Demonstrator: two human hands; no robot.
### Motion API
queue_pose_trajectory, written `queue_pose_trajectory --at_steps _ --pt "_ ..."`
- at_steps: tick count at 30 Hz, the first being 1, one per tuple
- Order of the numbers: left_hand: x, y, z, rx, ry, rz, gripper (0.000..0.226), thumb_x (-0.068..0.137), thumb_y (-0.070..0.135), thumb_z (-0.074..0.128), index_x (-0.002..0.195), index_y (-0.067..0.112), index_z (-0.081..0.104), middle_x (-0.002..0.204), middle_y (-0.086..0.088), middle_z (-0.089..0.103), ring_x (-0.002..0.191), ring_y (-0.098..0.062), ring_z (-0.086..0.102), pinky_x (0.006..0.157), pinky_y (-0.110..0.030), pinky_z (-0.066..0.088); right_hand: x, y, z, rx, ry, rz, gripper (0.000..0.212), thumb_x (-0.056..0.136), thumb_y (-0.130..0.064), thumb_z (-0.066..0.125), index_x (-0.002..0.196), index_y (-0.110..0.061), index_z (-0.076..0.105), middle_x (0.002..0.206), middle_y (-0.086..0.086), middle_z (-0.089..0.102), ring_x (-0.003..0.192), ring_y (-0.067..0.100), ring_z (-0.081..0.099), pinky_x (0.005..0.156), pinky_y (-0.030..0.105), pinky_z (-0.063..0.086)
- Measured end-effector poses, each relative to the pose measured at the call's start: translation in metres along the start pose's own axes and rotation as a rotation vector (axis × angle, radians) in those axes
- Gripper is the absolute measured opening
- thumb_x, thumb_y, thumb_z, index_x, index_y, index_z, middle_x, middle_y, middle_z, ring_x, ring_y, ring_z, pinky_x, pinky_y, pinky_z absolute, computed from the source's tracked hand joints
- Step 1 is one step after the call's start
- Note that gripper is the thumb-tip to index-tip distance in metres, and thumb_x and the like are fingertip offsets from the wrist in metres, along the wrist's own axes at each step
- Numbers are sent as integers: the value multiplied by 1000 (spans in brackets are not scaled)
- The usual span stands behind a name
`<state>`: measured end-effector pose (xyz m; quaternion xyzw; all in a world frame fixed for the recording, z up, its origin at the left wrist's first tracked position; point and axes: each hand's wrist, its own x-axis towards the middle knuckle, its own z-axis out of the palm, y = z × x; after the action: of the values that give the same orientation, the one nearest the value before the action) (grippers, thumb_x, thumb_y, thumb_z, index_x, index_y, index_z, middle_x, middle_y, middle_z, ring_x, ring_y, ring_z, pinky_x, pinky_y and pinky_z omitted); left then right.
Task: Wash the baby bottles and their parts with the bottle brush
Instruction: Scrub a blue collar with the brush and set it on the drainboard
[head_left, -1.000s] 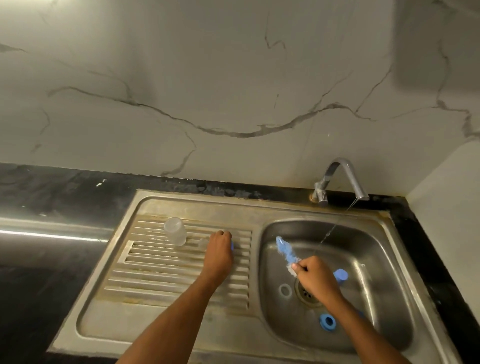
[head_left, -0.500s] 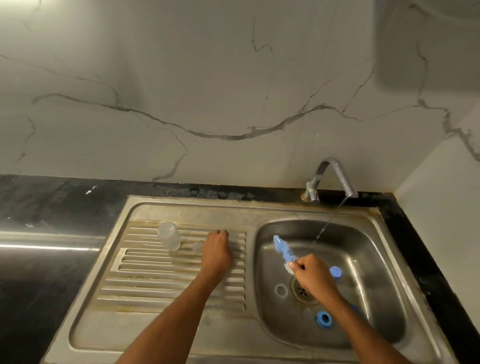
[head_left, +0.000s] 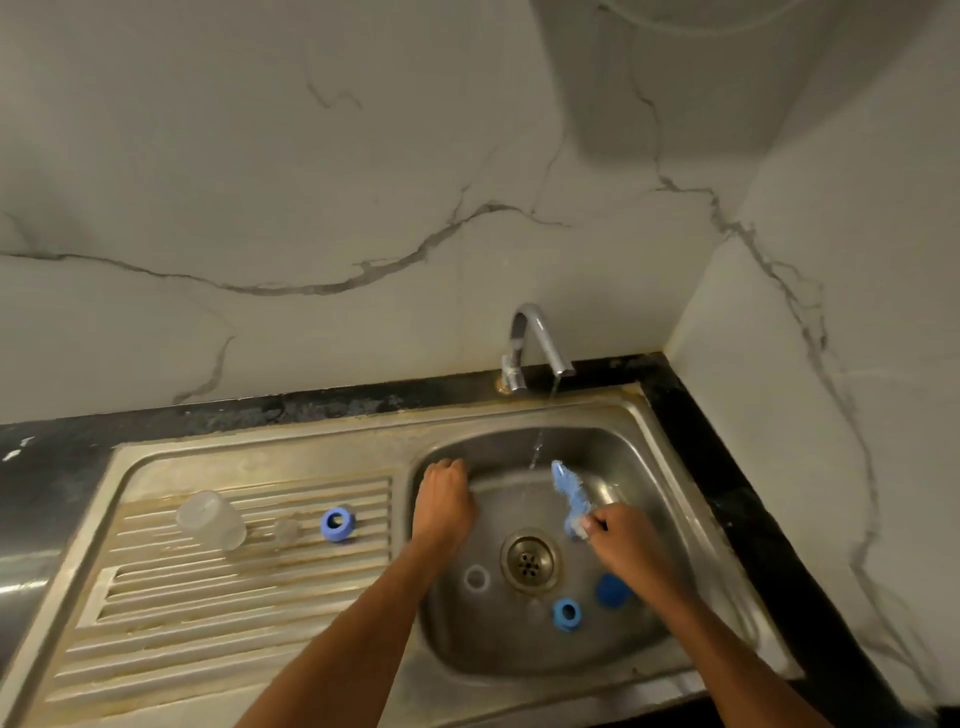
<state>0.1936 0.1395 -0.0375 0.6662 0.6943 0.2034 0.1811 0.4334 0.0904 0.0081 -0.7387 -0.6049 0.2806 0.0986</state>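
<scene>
My right hand (head_left: 626, 540) grips the blue bottle brush (head_left: 569, 491), its bristle head pointing up-left beside the thin water stream inside the sink basin (head_left: 649, 467). My left hand (head_left: 441, 501) hovers over the basin's left rim, fingers curled, nothing visible in it. On the ribbed drainboard (head_left: 208, 597) lie a clear baby bottle (head_left: 210, 519), a small clear nipple (head_left: 285, 530) and a blue screw ring (head_left: 337, 525). In the basin sit a second blue ring (head_left: 566, 614), a blue cap (head_left: 610, 590) partly behind my right wrist, and a clear ring (head_left: 477, 578).
The tap (head_left: 535, 343) at the back runs a thin stream into the basin. The drain (head_left: 529, 560) is in the basin's middle. Black countertop (head_left: 52, 467) surrounds the sink; marble walls close in behind and on the right.
My left hand left the blue ring on the drainboard and moved right over the basin's edge. My right hand with the brush shifted right, nearer the water stream.
</scene>
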Motion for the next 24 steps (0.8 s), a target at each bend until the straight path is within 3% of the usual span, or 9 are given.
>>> queue_pose_trajectory --at_steps 5,9,13,17,20,24 --pt "13 53 49 17 -161 83 29 83 5 58 110 11 67 112 -8 67 109 -26 59 96 -34 49 7 38 -35 -29 -39 110 30 97 -37 50 80 -16 64 77 4 64 73 21 61 69 34 52" --pt "17 84 90 18 -311 98 31 86 3 59 117 5 64 119 -14 64 114 -32 60 97 -38 49 10 60 -46 37 59 160 32 99 -31 53 74 -12 58 62 -4 49 59 8 50 53 15 33" --pt "22 104 126 4 -404 121 41 86 -6 59 125 6 60 129 -11 61 119 -27 58 96 -29 47 21 85 -49 93 70 161 34 95 -34 59 66 -18 57 60 -2 57 58 8 58 59 25 50" --pt "31 115 159 -6 -468 89 35 91 4 63 125 6 59 128 -10 57 118 -26 56 98 -30 49 33 98 -48 118 51 110 30 96 -35 59 68 -26 55 63 -8 56 60 3 57 57 13 38" --pt "34 117 181 9 -506 79 33 91 7 65 123 8 57 127 -11 54 117 -25 54 96 -29 49 41 106 -43 132 56 100 26 96 -36 60 72 -27 57 64 -9 57 62 2 59 60 13 42" --pt "35 116 203 31 -550 51 47 90 5 66 134 9 50 136 -10 47 125 -26 47 104 -33 47 47 116 -38 137 44 106 30 96 -34 60 67 -30 53 64 -9 57 62 2 59 60 13 43"
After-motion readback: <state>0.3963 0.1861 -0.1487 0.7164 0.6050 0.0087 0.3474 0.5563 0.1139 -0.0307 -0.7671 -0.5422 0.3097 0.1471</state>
